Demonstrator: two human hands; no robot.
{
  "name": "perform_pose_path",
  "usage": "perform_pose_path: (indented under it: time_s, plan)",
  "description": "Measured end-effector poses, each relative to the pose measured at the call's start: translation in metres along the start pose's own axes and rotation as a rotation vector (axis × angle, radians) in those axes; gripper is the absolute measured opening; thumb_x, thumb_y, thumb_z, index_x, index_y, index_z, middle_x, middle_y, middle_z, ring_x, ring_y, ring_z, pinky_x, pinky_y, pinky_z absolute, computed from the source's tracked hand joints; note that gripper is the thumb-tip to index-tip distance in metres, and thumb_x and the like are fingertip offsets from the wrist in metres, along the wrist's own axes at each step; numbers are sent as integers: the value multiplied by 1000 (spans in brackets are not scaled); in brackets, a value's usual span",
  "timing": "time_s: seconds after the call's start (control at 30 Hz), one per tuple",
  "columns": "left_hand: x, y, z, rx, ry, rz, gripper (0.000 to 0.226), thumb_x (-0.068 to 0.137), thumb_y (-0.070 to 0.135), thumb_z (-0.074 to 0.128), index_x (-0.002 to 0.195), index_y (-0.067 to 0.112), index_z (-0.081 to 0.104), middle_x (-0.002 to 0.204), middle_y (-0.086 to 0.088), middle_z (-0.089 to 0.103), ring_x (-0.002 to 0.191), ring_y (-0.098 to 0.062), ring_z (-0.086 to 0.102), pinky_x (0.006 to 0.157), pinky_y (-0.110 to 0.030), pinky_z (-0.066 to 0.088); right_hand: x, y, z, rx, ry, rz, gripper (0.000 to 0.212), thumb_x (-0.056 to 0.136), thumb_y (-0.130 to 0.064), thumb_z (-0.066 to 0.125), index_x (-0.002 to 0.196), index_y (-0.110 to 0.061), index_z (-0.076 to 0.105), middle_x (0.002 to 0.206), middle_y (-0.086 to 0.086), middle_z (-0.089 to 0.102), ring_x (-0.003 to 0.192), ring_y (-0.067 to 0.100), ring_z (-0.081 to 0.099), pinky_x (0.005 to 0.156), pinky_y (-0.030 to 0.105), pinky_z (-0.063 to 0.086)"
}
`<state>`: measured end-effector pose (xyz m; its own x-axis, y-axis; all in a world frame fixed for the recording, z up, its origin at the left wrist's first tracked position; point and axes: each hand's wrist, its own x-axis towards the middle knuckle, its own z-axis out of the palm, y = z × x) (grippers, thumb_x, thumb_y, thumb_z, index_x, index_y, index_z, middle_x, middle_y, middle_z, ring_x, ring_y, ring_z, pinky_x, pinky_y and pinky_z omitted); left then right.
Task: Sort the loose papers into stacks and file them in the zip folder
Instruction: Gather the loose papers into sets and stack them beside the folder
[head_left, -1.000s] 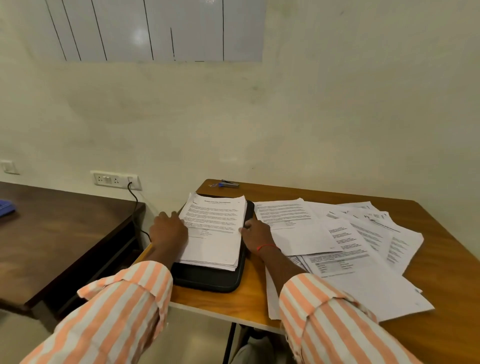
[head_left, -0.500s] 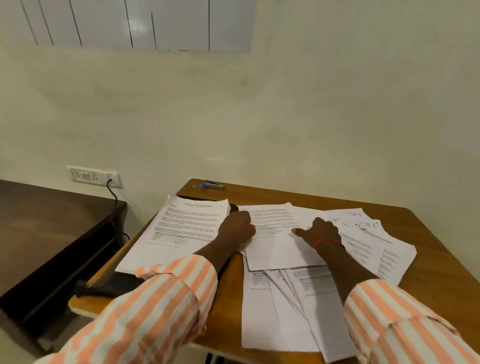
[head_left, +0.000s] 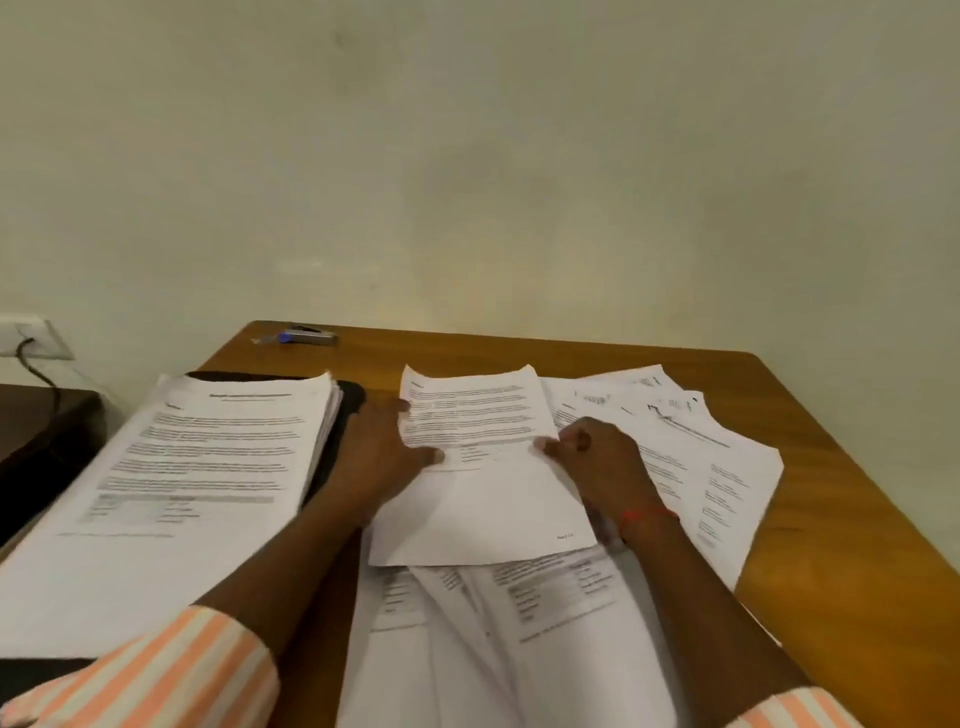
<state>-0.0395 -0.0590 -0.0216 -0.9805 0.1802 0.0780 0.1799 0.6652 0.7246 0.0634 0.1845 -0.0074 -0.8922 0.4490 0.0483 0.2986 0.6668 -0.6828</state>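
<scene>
On the counter (head_left: 841, 530), two hands hold one printed sheet (head_left: 483, 493). The left hand (head_left: 379, 457) grips its left edge, thumb on top. The right hand (head_left: 597, 462) pinches its right edge with curled fingers. Loose papers (head_left: 701, 457) lie fanned beneath. Just left, a stack (head_left: 197, 467) rests on the black folder (head_left: 349, 400).

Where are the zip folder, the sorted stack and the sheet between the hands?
zip folder (head_left: 350, 401): head view, exposed far corner.
sorted stack (head_left: 208, 457): head view, top page's middle.
sheet (head_left: 483, 504): head view, blank lower half.
</scene>
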Motion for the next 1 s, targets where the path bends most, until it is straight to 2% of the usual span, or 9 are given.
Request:
perform_pose_path:
  time_s: [0.1, 0.2, 0.3, 0.43, 0.57, 0.7, 0.8, 0.9, 1.0]
  plan:
    - [7, -4, 4, 13, -6, 12, 80, 68, 28, 94, 136, 29, 53, 141, 1, 52, 125, -20, 53, 97, -33, 50, 6, 14, -14, -293, 327, 57, 39, 91, -49, 64, 112, -17, 67, 112, 8, 65, 110, 28, 59, 90, 35, 45]
    - [6, -5, 3, 102, 23, 91, 71, 71, 31, 92, 133, 30, 56, 143, -1, 48, 131, -22, 45, 106, -37, 41, 11, 34, -33, -495, 341, 314, 61, 91, -54, 58, 137, -14, 50, 140, 20, 48, 131, 37, 42, 107, 50, 34]
    - [-3, 6, 6, 80, -13, 293, 61, 78, 39, 86, 132, 30, 59, 141, 2, 48, 132, -18, 43, 109, -35, 35, 14, 58, -53, -417, 324, 570, 75, 91, -55, 57, 148, -11, 34, 151, 28, 30, 141, 44, 27, 113, 55, 28]
    - [-14, 21, 19, 153, -315, 509, 61, 82, 56, 76, 136, 32, 58, 136, 15, 51, 121, -1, 42, 104, -28, 37, 11, 72, -72, -290, 388, 755, 78, 88, -52, 65, 144, -9, 34, 145, 27, 34, 135, 42, 32, 109, 55, 33]
    - [-20, 23, 27, 195, -500, 541, 65, 85, 66, 66, 142, 36, 53, 146, 18, 46, 126, 3, 40, 105, -21, 33, 14, 72, -71, -149, 406, 559, 72, 88, -31, 71, 140, 2, 32, 131, 27, 53, 116, 42, 56, 88, 46, 54]
    - [-24, 25, 28, 200, -525, 559, 66, 87, 64, 65, 144, 35, 52, 152, 16, 41, 130, 4, 35, 104, -19, 27, 10, 53, -68, 80, 472, 248, 64, 90, 1, 65, 144, -4, 31, 114, 15, 64, 96, 32, 64, 70, 32, 50]
    - [-24, 25, 29, 187, -536, 532, 65, 87, 62, 65, 145, 36, 51, 154, 16, 39, 132, 4, 32, 105, -19, 22, 9, 61, -75, 129, 319, 262, 42, 91, -10, 70, 127, -6, 49, 102, 8, 63, 89, 25, 62, 59, 26, 47]
    - [-26, 26, 30, 191, -544, 524, 64, 88, 60, 66, 145, 37, 50, 155, 16, 38, 133, 3, 31, 105, -18, 21, 3, 81, -90, -92, 123, 387, 22, 96, -26, 64, 106, -7, 65, 107, 14, 68, 94, 34, 64, 80, 40, 55]
    - [-25, 25, 30, 197, -546, 514, 63, 89, 59, 66, 146, 37, 50, 155, 17, 37, 139, -2, 32, 106, -19, 21, 2, 85, -98, -119, 242, 363, 22, 100, -19, 56, 105, -3, 69, 108, 21, 69, 88, 34, 61, 77, 38, 49]
